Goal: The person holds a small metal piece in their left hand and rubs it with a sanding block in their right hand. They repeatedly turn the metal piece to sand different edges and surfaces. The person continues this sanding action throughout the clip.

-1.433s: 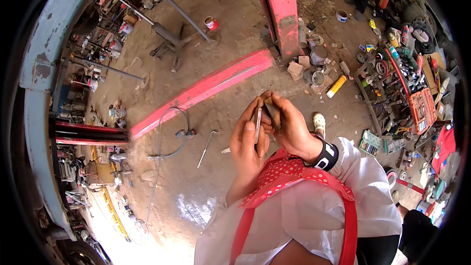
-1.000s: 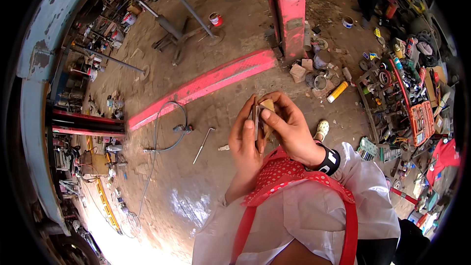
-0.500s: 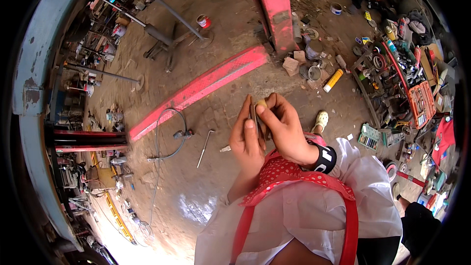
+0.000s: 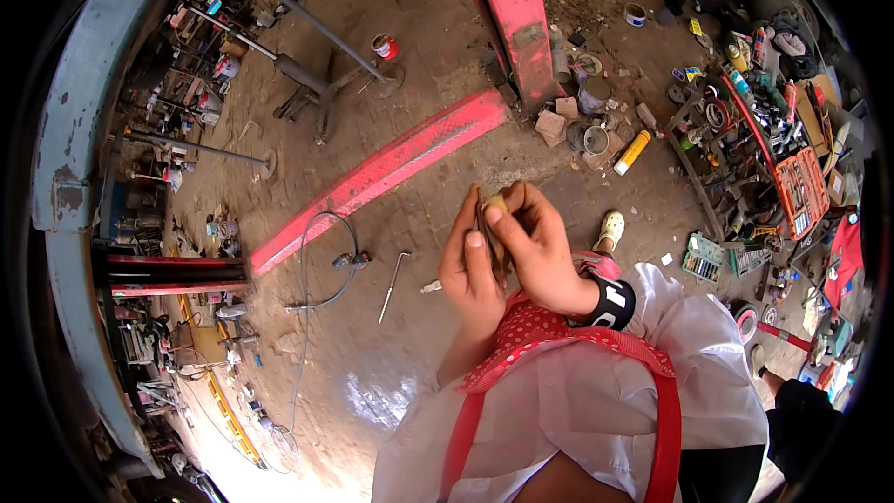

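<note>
"What are you getting, starting from the left?"

"Left of centre I see a looped hose on the floor, then a bent metal rod near it."

"And the hands?"

"Mid-frame. The left hand has thumb and fingers closed on a flat dark piece. Just right of that, the right hand pinches a small tan piece; from here I can't tell whether the two pieces touch."

"Farther right?"

"I have a yellow tube on the floor, a green case, and an open orange tool case near the right edge."
</note>
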A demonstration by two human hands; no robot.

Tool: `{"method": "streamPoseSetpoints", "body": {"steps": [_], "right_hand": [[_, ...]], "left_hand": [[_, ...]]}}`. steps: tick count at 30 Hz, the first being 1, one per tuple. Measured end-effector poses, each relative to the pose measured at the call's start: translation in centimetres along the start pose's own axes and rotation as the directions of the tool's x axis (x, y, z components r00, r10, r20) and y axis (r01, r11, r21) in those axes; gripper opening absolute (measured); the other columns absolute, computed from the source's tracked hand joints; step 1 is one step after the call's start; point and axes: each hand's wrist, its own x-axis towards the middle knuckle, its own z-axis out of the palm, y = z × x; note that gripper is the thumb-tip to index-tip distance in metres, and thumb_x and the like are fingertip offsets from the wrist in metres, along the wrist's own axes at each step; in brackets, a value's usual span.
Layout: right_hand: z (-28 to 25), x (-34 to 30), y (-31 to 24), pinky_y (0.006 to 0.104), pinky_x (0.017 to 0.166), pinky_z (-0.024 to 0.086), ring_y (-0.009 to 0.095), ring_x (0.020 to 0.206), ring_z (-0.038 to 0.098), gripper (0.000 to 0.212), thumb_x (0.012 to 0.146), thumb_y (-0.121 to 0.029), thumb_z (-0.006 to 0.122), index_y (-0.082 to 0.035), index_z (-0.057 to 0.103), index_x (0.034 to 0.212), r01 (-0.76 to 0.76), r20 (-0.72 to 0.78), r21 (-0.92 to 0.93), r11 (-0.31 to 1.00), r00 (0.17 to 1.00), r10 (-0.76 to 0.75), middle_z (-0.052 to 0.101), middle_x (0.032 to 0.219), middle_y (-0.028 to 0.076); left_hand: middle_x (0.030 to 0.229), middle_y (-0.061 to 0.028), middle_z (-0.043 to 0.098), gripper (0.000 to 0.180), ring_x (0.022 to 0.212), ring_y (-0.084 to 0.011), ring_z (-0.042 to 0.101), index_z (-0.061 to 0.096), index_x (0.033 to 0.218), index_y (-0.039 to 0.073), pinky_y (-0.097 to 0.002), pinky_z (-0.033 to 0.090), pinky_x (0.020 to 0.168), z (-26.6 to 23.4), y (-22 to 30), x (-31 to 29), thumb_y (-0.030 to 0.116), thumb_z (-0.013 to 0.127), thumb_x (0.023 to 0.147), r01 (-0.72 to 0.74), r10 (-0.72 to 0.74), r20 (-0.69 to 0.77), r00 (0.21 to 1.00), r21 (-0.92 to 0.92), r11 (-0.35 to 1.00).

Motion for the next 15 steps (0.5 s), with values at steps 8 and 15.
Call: {"method": "streamPoseSetpoints", "body": {"steps": [8, 15], "right_hand": [[-0.3, -0.1, 0.0, 0.0189, 0.043, 0.034, 0.002, 0.049, 0.044, 0.016, 0.096, -0.012, 0.053, -0.004, 0.043, 0.085, 0.037, 0.015, 0.022, 0.999, 0.999, -0.038, 0.049, 0.064, -0.001], [-0.5, -0.5, 0.7, 0.0193, 0.041, 0.034, 0.003, 0.046, 0.044, 0.018, 0.095, -0.013, 0.054, -0.004, 0.043, 0.084, 0.064, -0.004, 0.001, 0.998, 0.998, -0.064, 0.05, 0.063, -0.001]], "left_hand": [[0.123, -0.0201, 0.056, 0.045, 0.11, -0.0248, 0.056, 0.049, 0.125, -0.012, -0.0333, 0.043, 0.094, 0.1, 0.3, -0.2, 0.021, 0.035, 0.099, 0.002, -0.002, -0.003, 1.0, 0.049, 0.999], [0.123, -0.0199, 0.056, 0.046, 0.109, -0.0243, 0.056, 0.049, 0.126, -0.012, -0.0334, 0.044, 0.092, 0.4, 0.6, -0.5, 0.021, 0.032, 0.099, 0.025, -0.025, -0.002, 1.0, 0.044, 0.999]]}}
